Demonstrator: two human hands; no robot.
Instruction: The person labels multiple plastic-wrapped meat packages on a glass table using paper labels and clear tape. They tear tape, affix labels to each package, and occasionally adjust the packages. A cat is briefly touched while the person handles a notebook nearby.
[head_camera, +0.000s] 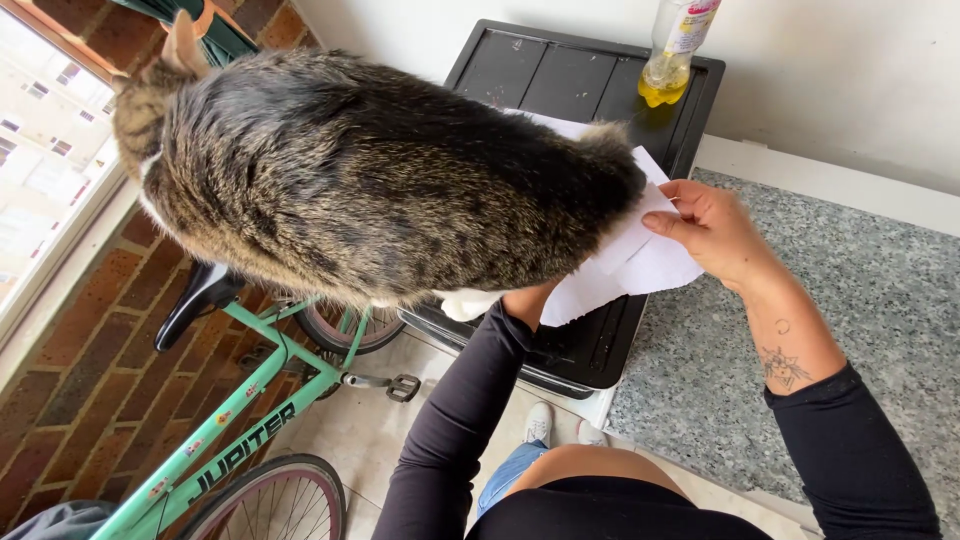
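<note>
Head cam: big tabby cat (370, 175) is parked right on the black tray (590, 75), so the white paper (640, 260) gets worked around it. Right hand (712, 230) pinches the paper's edge, fingers closed. Left hand (527, 300) is tucked under the cat, can't tell its grip. Bottle (675, 50) stands at the back.

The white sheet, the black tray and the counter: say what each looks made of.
White sheet: thin paper, matte; it creases and bends under the right hand.
Black tray: probably moulded plastic, slightly glossy, with ribbed panels.
Counter: speckled grey stone, likely granite, with a smooth finish.
</note>
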